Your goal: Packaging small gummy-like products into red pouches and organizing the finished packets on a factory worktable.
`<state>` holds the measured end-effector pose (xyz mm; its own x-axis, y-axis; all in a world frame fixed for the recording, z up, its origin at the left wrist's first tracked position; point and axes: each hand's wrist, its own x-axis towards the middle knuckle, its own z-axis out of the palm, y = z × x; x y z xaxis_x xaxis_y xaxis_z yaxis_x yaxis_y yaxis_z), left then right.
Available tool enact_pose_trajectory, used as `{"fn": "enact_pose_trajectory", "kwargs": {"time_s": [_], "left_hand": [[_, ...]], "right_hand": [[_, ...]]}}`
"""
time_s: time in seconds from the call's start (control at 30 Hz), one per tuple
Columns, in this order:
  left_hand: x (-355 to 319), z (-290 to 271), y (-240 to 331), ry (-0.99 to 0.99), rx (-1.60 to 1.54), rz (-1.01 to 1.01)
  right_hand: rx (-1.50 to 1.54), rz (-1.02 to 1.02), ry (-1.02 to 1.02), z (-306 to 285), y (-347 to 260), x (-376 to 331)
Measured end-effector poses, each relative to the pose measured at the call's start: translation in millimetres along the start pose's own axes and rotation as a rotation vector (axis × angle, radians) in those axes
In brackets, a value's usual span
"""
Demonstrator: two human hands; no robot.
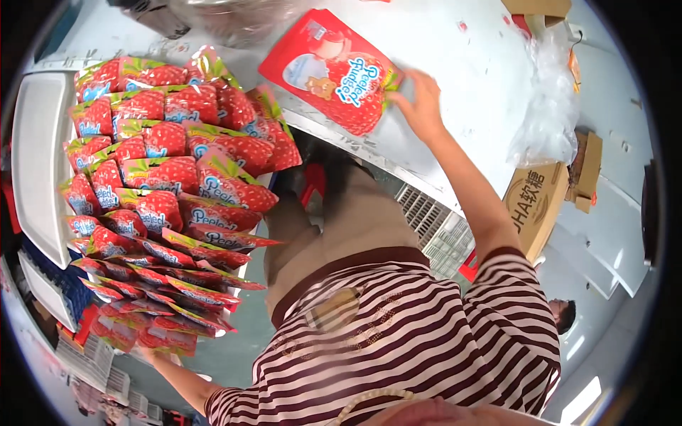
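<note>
On the white table, a large flat red package (328, 71) with a strawberry picture lies tilted near the front edge. My right hand (421, 106) reaches over to its right end, thumb and fingers closed about the edge there. To the left, many small red strawberry-print candy pouches (167, 177) stand packed in overlapping rows, their green tops uppermost in places. My left hand (148, 353) is at the near end of these rows. Its fingers are hidden behind the pouches, so whether it grips anything does not show.
A white plastic tray (42, 170) borders the pouches on the left. Clear plastic wrap (543, 106) and a brown carton (534, 202) are at the right. Grey slatted crates (437, 231) stand under the table. Another person's head (565, 314) shows at the far right.
</note>
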<state>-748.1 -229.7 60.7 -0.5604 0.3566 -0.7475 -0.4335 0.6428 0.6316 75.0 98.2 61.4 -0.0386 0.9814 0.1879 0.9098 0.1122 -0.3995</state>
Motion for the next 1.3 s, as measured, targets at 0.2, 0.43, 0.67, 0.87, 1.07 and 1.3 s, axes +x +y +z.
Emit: {"fn": "enact_pose_trajectory", "kwargs": {"time_s": [0.2, 0.43, 0.67, 0.87, 1.07, 1.3], "left_hand": [[-23.0, 69.5, 6.5, -0.014, 0.51, 0.646], [-18.1, 9.3, 20.4, 0.174, 0.017, 0.329], [-39.2, 55.6, 34.1, 0.366, 0.594, 0.574], [-87.1, 80.2, 62.0, 0.265, 0.323, 0.506], [-68.9, 164.2, 124.3, 0.2, 0.634, 0.784], [-91.9, 243.8, 171.5, 0.275, 0.966, 1.112]], "right_hand": [[-0.291, 0.279, -0.13, 34.7, 7.4, 43.1], [0.667, 0.477, -0.539, 39.0, 13.3, 62.7], [1.204, 0.786, -0.438, -2.2, 41.2, 63.2], [0.608, 0.413, -0.576, 5.5, 2.6, 97.4], [0.463, 0.543, -0.22, -6.5, 67.8, 41.4], [0.11, 1.215, 1.069, -134.5, 333.7, -178.7]]}}
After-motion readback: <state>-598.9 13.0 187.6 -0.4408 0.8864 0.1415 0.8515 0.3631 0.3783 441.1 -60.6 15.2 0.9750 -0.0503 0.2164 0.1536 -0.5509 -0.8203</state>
